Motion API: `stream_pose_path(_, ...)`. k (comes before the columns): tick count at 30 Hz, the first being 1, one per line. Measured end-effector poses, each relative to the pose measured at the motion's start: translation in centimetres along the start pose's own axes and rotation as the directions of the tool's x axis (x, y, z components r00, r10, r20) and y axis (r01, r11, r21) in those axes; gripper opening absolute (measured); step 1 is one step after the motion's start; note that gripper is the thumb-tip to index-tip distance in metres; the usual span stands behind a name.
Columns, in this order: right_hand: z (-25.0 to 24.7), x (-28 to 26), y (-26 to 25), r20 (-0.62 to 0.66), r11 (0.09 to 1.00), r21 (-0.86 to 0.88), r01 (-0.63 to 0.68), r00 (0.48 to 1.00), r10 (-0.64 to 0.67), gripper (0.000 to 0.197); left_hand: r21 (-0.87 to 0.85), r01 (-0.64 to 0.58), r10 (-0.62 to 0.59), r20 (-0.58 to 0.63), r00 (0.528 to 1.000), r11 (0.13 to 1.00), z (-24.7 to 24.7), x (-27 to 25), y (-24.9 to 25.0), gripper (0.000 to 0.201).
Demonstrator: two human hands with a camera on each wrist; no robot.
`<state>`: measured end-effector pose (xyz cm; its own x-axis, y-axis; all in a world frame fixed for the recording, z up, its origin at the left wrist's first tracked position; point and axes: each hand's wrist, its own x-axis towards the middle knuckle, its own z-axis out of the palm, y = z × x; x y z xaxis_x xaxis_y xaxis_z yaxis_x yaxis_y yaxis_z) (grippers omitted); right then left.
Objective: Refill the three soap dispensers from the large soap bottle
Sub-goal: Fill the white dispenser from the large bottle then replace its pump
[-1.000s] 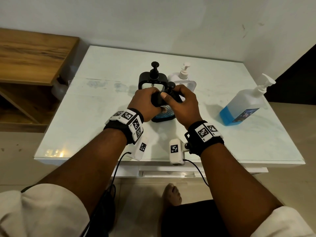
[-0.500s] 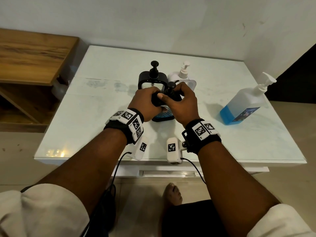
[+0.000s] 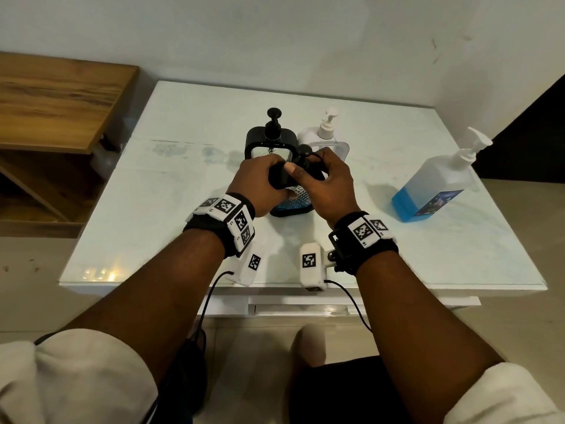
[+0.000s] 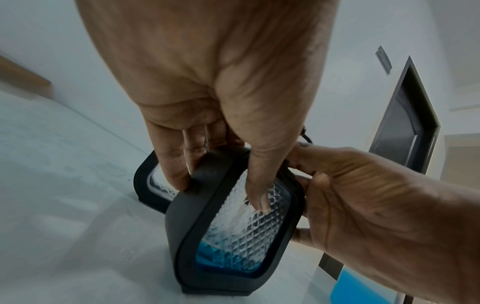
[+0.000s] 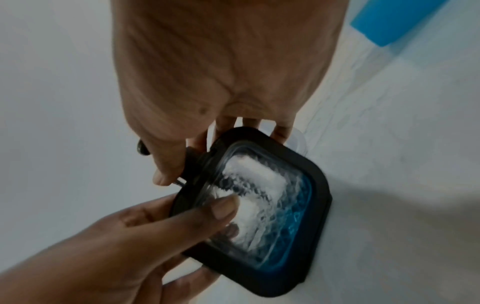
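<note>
The white table (image 3: 397,246) carries all 4 containers, and the person stands at its near edge with both hands in the middle. The large soap bottle (image 3: 440,185) stands well apart to the right, leaning in the wide view, with blue soap only in its lower part and its white pump on top; it lies on the side of the right hand, so that hand is the nearer one for a later pour. At the back stand 2 dispensers side by side, the black-framed dispenser (image 3: 269,145) and the clear dispenser with white pump (image 3: 328,133). In front of them is the near dispenser (image 4: 233,222), a black frame with a diamond-textured clear wall and a little blue soap at the bottom. Its long axis is about upright, a bit tilted, and its base rests on the table. The left hand (image 3: 260,182) grips its upper body, thumb pressed on the clear face and fingers curled over the far side. The right hand (image 3: 331,182) sits directly above, pinching the black pump head (image 3: 304,149) at the neck. So the pump is on top of the left grip, and it probably must come off upward along this axis; whether it is being loosened or tightened cannot be told.
</note>
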<state>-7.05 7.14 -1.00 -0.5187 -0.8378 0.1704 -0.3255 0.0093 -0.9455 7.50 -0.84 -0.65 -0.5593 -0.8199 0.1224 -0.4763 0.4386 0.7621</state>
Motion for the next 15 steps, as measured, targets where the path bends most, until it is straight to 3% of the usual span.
stream_pose_path(3, 0.3, 0.0, 0.1, -0.009, 0.999, 0.023, -0.024, 1.000, 0.025, 0.036, -0.009, -0.006, 0.006, 0.000, 1.000, 1.000, 0.0, 0.0, -0.1, 0.044)
stream_pose_path(8, -0.6, 0.2, 0.5, 0.113, 0.999, -0.032, -0.006, 0.994, 0.010, 0.029, -0.002, 0.012, -0.012, 0.006, 1.000, 1.000, 0.2, 0.1, -0.1, 0.045)
stream_pose_path(15, 0.0, 0.0, 0.5, 0.013, 0.997, -0.013, 0.078, 0.997, -0.078, 0.024, -0.013, -0.005, 0.004, -0.010, 1.000, 1.000, 0.3, -0.1, 0.0, 0.047)
